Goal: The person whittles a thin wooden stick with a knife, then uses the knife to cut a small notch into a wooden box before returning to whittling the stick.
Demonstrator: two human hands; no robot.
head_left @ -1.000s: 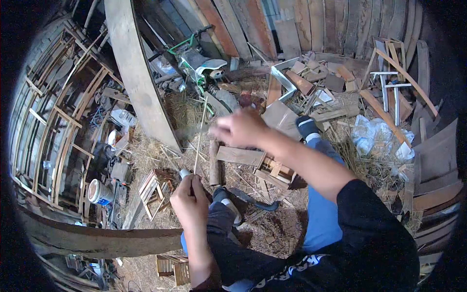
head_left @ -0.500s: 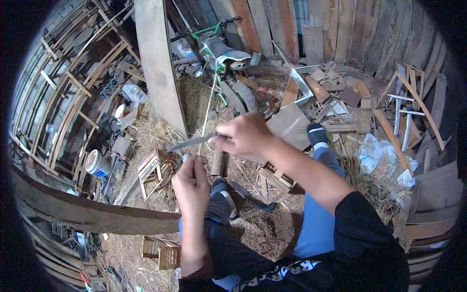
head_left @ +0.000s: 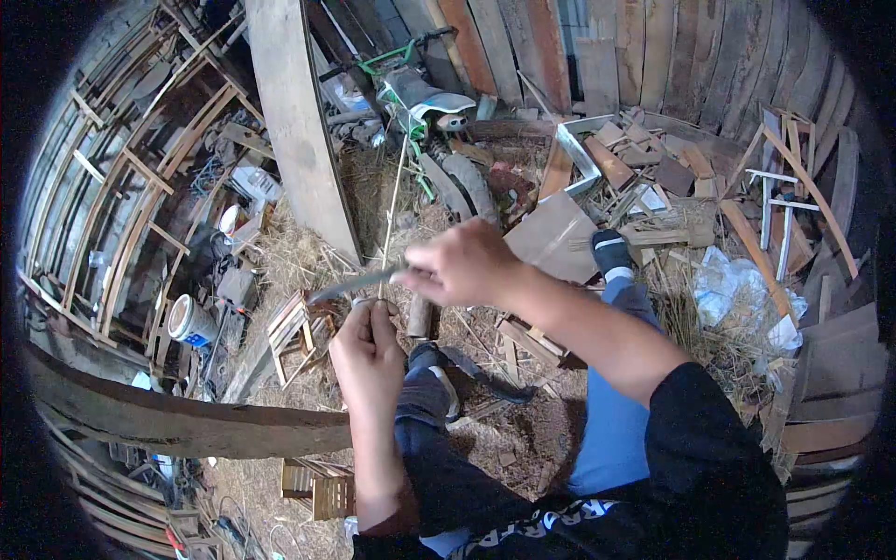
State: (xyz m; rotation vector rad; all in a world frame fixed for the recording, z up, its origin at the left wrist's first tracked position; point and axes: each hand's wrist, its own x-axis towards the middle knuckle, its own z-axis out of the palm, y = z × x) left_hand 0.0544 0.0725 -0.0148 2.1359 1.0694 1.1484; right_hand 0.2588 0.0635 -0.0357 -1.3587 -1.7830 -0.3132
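Observation:
My left hand (head_left: 367,347) is closed in a pinch around the lower end of a long, thin wooden stick (head_left: 396,201), which points up and away from me. My right hand (head_left: 465,264) grips a knife (head_left: 353,283), its handle mostly hidden by the fingers. The blade reaches left across the stick, just above my left fingertips. Below the hands, a short round log (head_left: 420,317) stands near my foot, and a dark curved tool (head_left: 490,378) lies on the straw-covered ground between my feet.
Small slatted wooden crates (head_left: 317,490) sit on the left. A long beam (head_left: 187,415) crosses the lower left, and a wide board (head_left: 297,131) leans ahead. Beyond are a green motorbike (head_left: 415,98), a white bucket (head_left: 190,322), scrap wood (head_left: 644,159) and plastic sheeting (head_left: 737,294).
My right hand has shifted slightly left and down with the knife, bringing the blade closer to my left fingers. My left hand stays nearly in place on the stick.

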